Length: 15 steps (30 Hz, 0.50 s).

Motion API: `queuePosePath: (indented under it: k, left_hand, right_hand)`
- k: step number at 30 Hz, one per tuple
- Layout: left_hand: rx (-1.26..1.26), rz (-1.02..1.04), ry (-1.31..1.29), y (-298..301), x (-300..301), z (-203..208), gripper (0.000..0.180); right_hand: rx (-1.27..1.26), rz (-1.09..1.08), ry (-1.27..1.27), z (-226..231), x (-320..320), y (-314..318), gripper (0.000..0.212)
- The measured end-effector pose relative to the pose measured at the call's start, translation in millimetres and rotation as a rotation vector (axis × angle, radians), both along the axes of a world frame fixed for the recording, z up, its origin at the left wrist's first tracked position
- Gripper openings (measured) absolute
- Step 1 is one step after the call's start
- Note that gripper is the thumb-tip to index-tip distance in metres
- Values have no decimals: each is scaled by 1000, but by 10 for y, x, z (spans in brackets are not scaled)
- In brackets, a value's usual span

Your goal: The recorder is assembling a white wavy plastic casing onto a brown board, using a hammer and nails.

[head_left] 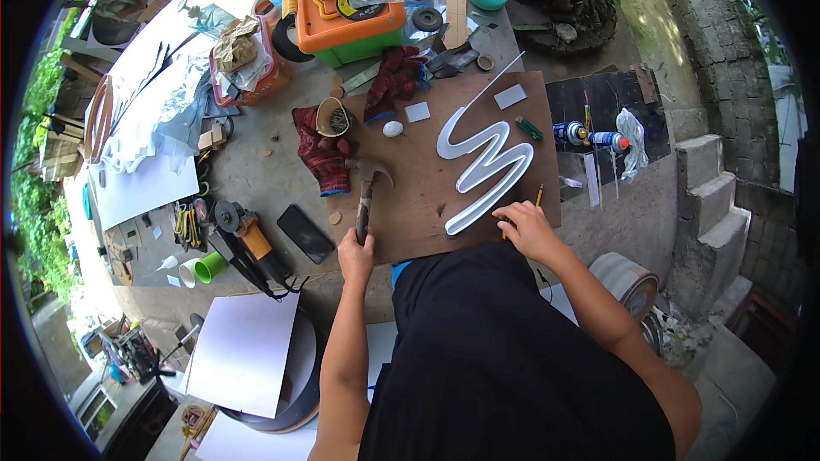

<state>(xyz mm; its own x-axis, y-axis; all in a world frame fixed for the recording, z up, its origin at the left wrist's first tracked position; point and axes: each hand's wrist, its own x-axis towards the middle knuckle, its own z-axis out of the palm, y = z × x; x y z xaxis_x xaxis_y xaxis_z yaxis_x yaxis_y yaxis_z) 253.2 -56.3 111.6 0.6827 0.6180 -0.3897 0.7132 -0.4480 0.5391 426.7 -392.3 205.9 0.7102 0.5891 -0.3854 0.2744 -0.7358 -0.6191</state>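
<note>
My left hand point(355, 254) is closed round the lower handle of a claw hammer point(366, 196), whose head lies over the left part of a brown board point(410, 226). At the board's right front edge, my right hand point(528, 230) has bent fingers and grips a thin yellow pencil point(539, 195), tip pointing away from me. Just beyond that hand lies a white zigzag piece with raised edges point(487, 175), like a shaped channel strip. Two small white rectangles point(418, 112) and a green lighter point(530, 127) rest farther back on the board.
Left of the board are red-black work gloves point(318, 149), a paper cup point(333, 119), a black phone point(305, 233) and an angle grinder point(248, 230). An orange-green toolbox point(350, 21) stands at the back. Blue canisters point(608, 140) lie right, near concrete steps point(709, 205).
</note>
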Motion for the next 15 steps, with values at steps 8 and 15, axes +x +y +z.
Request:
queuePosePath:
  k: [8, 15]
  left_hand:
    - [183, -56, -80, -8, -115, -181, 36]
    - [352, -79, -59, -149, -130, 132, 41]
  right_hand:
    - [-46, -47, 50, -120, -164, -157, 22]
    - [-13, -95, 67, -121, -160, -222, 23]
